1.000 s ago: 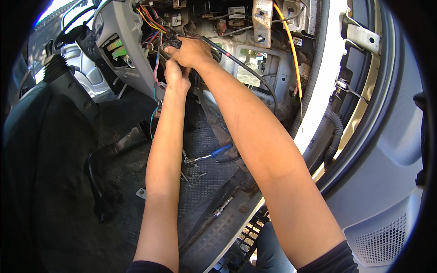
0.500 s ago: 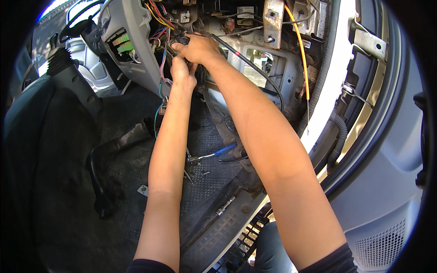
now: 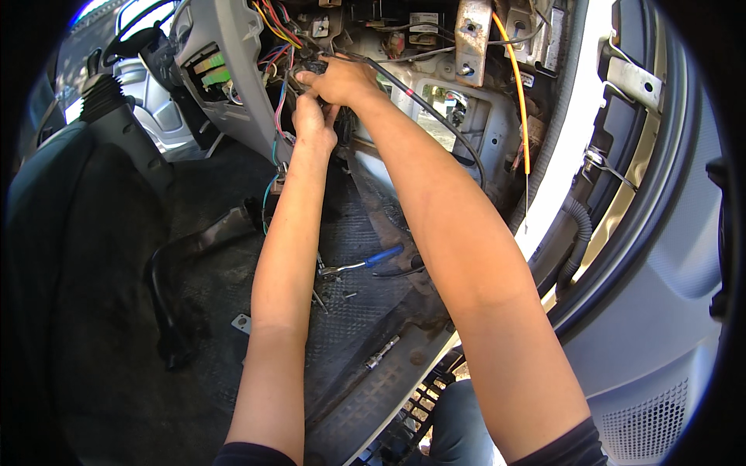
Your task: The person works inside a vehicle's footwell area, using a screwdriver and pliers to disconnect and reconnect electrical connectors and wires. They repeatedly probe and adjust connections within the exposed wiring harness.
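The right hand [image 3: 346, 81] and the left hand [image 3: 313, 124] are close together beside thin, flexible wires [image 3: 278, 28] in the opened dashboard; fingers are bent, whether clamped I cannot tell. A blue-handled wrench [image 3: 381, 257] lies on the diamond-textured mat [image 3: 350, 225].

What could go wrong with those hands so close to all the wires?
The left hand and right hand are working close to the coloured wires, so a hard tug might pull one loose. The orange cable hangs down to a thin tip beside the right forearm, and might catch or scratch it. The small metal tool lies loose on the door sill, so a bump could knock it off.
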Available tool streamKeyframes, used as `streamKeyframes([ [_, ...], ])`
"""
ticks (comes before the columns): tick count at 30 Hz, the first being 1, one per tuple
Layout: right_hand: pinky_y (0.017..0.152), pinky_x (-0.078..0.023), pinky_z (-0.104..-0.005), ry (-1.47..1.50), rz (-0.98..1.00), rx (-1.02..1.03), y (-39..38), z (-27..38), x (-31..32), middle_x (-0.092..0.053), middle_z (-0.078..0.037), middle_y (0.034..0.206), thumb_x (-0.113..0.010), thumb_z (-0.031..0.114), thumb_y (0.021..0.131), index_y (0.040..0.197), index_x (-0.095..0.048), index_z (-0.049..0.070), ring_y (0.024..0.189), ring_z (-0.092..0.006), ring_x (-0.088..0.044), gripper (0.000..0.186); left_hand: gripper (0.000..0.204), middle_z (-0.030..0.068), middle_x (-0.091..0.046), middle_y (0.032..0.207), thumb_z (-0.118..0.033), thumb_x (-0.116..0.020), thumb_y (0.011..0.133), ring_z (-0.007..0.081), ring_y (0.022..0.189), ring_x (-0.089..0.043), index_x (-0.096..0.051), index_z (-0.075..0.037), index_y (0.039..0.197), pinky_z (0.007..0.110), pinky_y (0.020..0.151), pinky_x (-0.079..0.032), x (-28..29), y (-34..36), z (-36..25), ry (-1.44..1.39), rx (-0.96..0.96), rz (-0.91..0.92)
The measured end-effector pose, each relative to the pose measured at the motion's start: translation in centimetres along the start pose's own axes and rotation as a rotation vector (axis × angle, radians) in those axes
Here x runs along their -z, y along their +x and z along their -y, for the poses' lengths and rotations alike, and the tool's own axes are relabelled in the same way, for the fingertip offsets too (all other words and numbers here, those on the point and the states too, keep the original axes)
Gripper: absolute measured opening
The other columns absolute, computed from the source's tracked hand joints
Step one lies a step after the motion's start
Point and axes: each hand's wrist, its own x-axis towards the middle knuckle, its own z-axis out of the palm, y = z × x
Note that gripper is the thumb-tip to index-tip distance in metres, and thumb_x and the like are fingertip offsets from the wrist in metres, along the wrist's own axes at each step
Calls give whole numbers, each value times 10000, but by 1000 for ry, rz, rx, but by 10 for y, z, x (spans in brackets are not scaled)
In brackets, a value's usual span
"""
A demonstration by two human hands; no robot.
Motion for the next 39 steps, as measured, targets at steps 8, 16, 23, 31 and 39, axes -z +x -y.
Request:
streamKeyframes([
  [8,1135,-379,-454,58,7,-4,-3,0,2,-524,-126,1489,-613,735,825,1473,-525,154,1370,-333,-498,875,263,80,-634,1029,-188,-635,883,170,784,-582,-646,-4,1070,320,812,-543,0,0,1,11,-17,-21],
  [16,1020,-486,-469,35,-81,21,-8,4,1,-644,-172,1319,-657,561,904,1297,-648,73,1238,-337,-609,627,256,65,-636,1003,-202,-634,888,166,789,-590,-649,-9,1056,319,819,-536,-1,-2,0,8,-13,-2],
  [23,1037,-473,-467,53,-76,35,-9,3,3,-624,-171,1350,-657,565,901,1308,-641,78,1268,-333,-586,635,273,69,-630,1050,-204,-648,882,167,832,-597,-642,-9,1073,316,811,-534,0,0,0,1,-6,9],
  [31,1111,-397,-476,46,-60,19,-3,-1,-2,-541,-137,1458,-634,677,847,1426,-553,122,1350,-322,-515,807,285,39,-685,1042,-302,-474,1025,151,993,-639,-655,-83,1038,329,919,-501,-1,1,0,70,8,5],
  [39,1098,-424,-471,39,-86,43,-13,5,2,-561,-111,1441,-622,534,938,1385,-600,153,1341,-315,-524,587,271,44,-678,1039,-278,-472,1028,158,994,-631,-656,-79,1019,339,926,-496,-1,1,0,65,13,17],
])
